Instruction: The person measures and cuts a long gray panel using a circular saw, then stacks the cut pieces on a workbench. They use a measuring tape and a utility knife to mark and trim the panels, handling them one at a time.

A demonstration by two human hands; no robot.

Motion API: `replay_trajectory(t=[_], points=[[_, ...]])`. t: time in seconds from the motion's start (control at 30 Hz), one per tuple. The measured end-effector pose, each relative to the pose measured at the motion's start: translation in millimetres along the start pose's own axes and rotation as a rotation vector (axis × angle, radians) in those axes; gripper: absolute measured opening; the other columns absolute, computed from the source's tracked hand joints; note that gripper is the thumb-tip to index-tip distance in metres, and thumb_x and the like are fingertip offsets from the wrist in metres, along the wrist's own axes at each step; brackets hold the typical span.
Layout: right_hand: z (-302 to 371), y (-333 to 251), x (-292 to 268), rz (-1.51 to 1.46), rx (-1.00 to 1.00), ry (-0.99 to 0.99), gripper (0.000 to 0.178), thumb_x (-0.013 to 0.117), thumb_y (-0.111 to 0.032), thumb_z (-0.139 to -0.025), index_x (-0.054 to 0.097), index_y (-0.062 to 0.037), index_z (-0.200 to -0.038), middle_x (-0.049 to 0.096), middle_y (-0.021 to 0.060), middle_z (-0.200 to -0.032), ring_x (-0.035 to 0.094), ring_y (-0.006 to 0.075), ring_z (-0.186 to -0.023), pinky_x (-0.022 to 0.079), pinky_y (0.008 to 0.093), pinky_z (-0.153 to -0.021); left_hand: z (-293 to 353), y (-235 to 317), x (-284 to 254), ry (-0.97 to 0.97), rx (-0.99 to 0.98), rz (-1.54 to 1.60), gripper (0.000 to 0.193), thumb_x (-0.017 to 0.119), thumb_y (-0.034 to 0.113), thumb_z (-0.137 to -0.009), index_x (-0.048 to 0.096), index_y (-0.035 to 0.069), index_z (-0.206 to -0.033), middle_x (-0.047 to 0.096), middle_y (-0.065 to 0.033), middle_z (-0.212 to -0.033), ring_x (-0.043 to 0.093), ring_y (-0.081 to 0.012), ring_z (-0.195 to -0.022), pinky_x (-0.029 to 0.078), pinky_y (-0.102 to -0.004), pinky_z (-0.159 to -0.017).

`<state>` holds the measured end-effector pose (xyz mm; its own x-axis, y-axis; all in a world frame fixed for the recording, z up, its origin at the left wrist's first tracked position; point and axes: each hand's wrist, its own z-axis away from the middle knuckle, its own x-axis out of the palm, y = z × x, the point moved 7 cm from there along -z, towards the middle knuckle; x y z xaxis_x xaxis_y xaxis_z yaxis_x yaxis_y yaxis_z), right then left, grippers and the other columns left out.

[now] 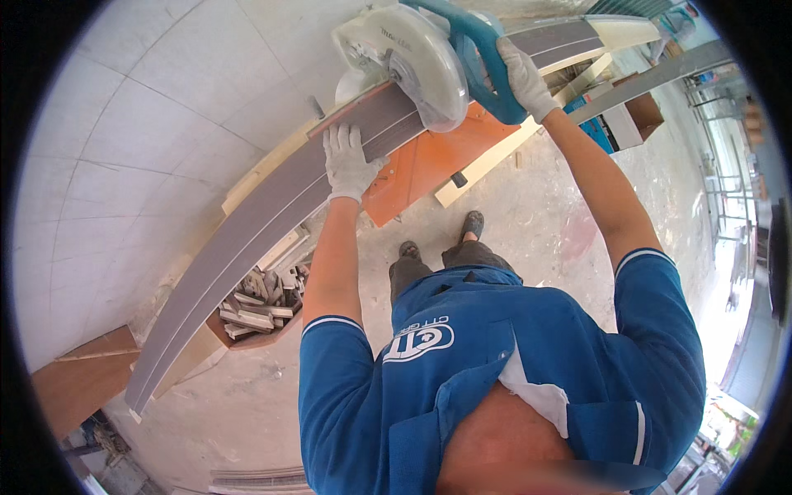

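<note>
A miter saw [474, 49] with a teal handle and a pale rounded blade guard [400, 54] stands over a long grey-brown board [256, 227]. My right hand [528, 81], in a white glove, is closed round the saw's handle. In a matching glove, my left hand [350, 162] lies on the board to the left of the saw, fingers stretched out flat and thumb apart. Beneath the board is the saw's orange base [445, 161]. The guard hides the blade's edge and the spot where it meets the board.
A pale tiled wall [165, 107] rises behind the board. Below the board's left part, an open box holds several wood offcuts [260, 305]. At right stand cardboard boxes [631, 124] beside a grey metal beam [652, 87]. My feet are on the concrete floor.
</note>
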<state>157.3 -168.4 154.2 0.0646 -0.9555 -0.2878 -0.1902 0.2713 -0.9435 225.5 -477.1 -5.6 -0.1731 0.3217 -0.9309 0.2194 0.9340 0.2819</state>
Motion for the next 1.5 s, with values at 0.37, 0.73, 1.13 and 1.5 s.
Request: replay_trajectory(t=[0.37, 0.73, 1.13, 1.5], points=[[1.9, 5.3, 2.8, 0.001, -0.008, -0.055, 0.057, 0.038, -0.056, -0.108, 0.061, -0.0041, -0.11, 0.063, 0.0069, -0.077, 0.059, 0.0153, -0.064, 0.05, 0.031, -0.063, 2.1, 0.4, 2.1, 0.023, 0.023, -0.037, 0.096, 0.084, 0.054, -0.072, 0.048, 0.002, -0.144, 0.044, -0.0196, -0.15, 0.031, -0.0374, -0.148, 0.018, -0.05, -0.127], [35.3, 64.1, 12.4, -0.089, 0.023, 0.054, 0.061, 0.041, -0.062, -0.105, 0.06, -0.0044, -0.104, 0.064, 0.0052, -0.079, 0.061, 0.014, -0.069, 0.051, 0.0286, -0.067, 3.2, 2.2, -0.1, 0.028, 0.016, -0.044, 0.098, 0.084, 0.053, -0.072, 0.046, 0.003, -0.146, 0.044, -0.0172, -0.152, 0.03, -0.0356, -0.149, 0.017, -0.0519, -0.127], [-99.9, -47.2, -25.3, 0.582, -0.138, 0.003, 0.06, 0.037, -0.05, -0.108, 0.06, -0.002, -0.135, 0.069, 0.0254, -0.119, 0.066, 0.041, -0.111, 0.048, 0.0466, -0.1, 9.7, -2.7, 7.1, -0.069, -0.028, -0.108, 0.099, 0.082, 0.049, -0.075, 0.039, 0.008, -0.154, 0.038, -0.0137, -0.16, 0.026, -0.0358, -0.151, 0.013, -0.0554, -0.126], [96.8, -106.4, 103.0, 0.605, -0.749, -0.247, 0.027, 0.069, -0.021, -0.093, 0.07, -0.0126, -0.118, 0.071, 0.0072, -0.118, 0.067, 0.0293, -0.11, 0.054, 0.041, -0.094, 12.2, -9.3, 5.3, -0.039, -0.045, 0.028, 0.094, 0.085, 0.04, -0.071, 0.045, 0.01, -0.15, 0.039, -0.0142, -0.159, 0.026, -0.035, -0.151, 0.013, -0.0536, -0.127]])
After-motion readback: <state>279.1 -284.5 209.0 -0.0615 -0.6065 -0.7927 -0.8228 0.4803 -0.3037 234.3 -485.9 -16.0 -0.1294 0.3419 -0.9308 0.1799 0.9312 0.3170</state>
